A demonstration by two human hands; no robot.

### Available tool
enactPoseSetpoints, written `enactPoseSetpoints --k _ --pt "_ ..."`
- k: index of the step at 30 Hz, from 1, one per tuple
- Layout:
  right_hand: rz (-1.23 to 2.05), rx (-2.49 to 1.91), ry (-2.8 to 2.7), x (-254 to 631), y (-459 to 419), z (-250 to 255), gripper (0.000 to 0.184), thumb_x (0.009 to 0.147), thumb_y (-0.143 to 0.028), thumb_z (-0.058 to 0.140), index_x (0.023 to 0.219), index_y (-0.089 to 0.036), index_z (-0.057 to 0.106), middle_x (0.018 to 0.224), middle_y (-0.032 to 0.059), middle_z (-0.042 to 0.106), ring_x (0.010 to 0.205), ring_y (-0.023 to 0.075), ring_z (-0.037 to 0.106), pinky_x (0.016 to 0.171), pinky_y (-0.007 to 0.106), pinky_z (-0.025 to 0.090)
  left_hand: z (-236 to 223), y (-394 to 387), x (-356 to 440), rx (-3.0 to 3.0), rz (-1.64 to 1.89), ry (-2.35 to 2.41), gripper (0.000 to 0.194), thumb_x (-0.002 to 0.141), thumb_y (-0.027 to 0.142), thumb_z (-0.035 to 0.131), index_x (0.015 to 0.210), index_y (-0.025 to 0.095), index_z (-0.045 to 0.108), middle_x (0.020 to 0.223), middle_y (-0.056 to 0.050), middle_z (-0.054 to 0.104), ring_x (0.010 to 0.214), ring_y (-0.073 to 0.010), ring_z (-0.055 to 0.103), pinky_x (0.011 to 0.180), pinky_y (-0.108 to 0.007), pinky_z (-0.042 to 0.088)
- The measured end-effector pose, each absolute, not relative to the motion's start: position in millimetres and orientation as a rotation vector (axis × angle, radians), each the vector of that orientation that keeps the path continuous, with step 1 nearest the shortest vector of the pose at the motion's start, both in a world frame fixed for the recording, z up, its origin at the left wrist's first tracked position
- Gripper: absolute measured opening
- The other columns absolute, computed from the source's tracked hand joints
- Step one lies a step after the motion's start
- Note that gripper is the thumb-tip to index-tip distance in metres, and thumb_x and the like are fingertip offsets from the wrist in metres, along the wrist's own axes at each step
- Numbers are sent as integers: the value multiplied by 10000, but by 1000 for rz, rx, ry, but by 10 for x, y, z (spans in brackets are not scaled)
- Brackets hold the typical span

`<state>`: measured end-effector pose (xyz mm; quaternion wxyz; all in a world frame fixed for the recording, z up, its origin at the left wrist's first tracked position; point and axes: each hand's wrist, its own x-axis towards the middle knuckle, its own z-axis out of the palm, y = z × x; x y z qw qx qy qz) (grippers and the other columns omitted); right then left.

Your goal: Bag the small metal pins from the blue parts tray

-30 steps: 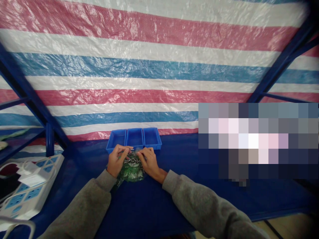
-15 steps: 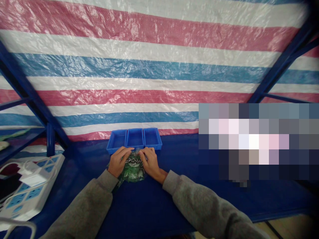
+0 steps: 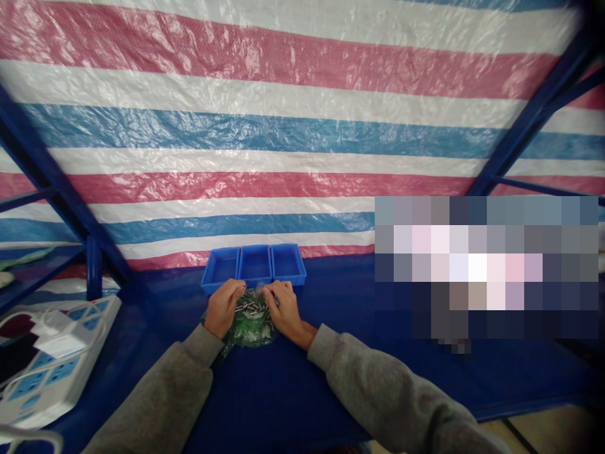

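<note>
A green see-through plastic bag (image 3: pixel 253 335) lies on the blue table, opened out. Small silvery metal pieces (image 3: pixel 250 305) are heaped in it; they look like screws, though the detail is too small to be sure. At the bag's left side, my left hand (image 3: pixel 224 309) has its fingers curled in, closed on the upper edge of the plastic. Across from it, my right hand (image 3: pixel 285 310) pinches the bag's upper right edge between thumb and fingers. Just behind both hands stand three blue bins (image 3: pixel 256 263) in a row, with nothing seen inside.
At the left sit a white power strip (image 3: pixel 70 378) and a white plug adapter (image 3: pixel 61 334) with cables. Blue frame posts (image 3: pixel 51 170) rise on both sides before a striped plastic sheet (image 3: pixel 283 132). A pixelated patch covers the right part of the blue table (image 3: pixel 283 403).
My left hand's fingers, stretched forward before, have curled inward onto the bag's edge. My right hand has stayed nearly in place. The whole view has shifted slightly.
</note>
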<state>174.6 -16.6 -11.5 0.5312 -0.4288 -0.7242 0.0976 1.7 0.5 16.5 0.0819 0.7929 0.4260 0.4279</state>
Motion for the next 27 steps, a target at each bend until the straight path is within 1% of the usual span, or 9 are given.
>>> enactPoseSetpoints --k 5,8,10,13,16,18,20,24,27 --pt "224 -1025 -1725 1745 -167 -113 234 928 -247 392 823 -190 594 770 24 611 734 150 524 756 305 324 127 2 26 2338 1242 1281 241 845 364 498 885 180 649 852 -37 691 783 -165 638 752 -250 477" --pt "230 -1000 -1744 1746 -163 -109 210 922 -239 408 855 -189 601 800 28 628 751 150 533 764 305 325 104 2 32 2297 1216 1309 258 830 383 524 932 178 642 727 -5 685 620 -134 627 654 -227 481" --pt "237 -983 -1754 1745 -160 -109 198 920 -230 413 891 -192 605 828 29 638 768 150 540 772 305 326 94 4 32 2325 1184 1287 261 844 380 501 913 182 657 674 5 674 574 -123 610 638 -223 476" --pt "239 -976 -1745 1742 -156 -114 195 921 -219 412 935 -199 606 849 28 643 784 153 544 779 307 328 96 7 28 2392 1174 1237 278 874 354 452 895 183 671 771 -19 686 674 -135 621 711 -236 471" --pt "229 -980 -1734 1741 -155 -120 199 920 -228 413 932 -203 609 834 30 642 773 157 545 770 309 334 112 6 26 2416 1198 1234 300 904 315 384 985 192 645 907 -42 663 825 -155 607 788 -255 454" --pt "225 -982 -1730 1742 -157 -120 201 921 -231 411 930 -203 609 830 31 641 771 158 545 767 309 337 120 3 25 2417 1210 1240 317 915 300 347 1048 199 616 917 -45 645 841 -157 593 794 -262 449" --pt "223 -983 -1727 1743 -161 -117 202 921 -226 408 931 -199 607 834 33 641 772 159 545 765 310 337 122 -4 25 2392 1201 1257 316 917 301 336 1081 197 586 871 -39 632 796 -151 588 767 -259 449" --pt "233 -969 -1740 1745 -159 -118 194 918 -213 414 967 -200 602 857 32 643 788 156 550 772 311 339 118 -30 31 2314 1133 1307 282 916 319 340 1087 178 514 637 21 548 603 -126 552 637 -233 435" --pt "245 -932 -1795 1745 -146 -128 186 912 -216 435 1011 -205 592 893 30 645 805 153 554 783 312 341 116 -54 42 2316 1097 1277 265 916 315 333 1083 173 480 569 46 492 538 -116 519 584 -219 413"
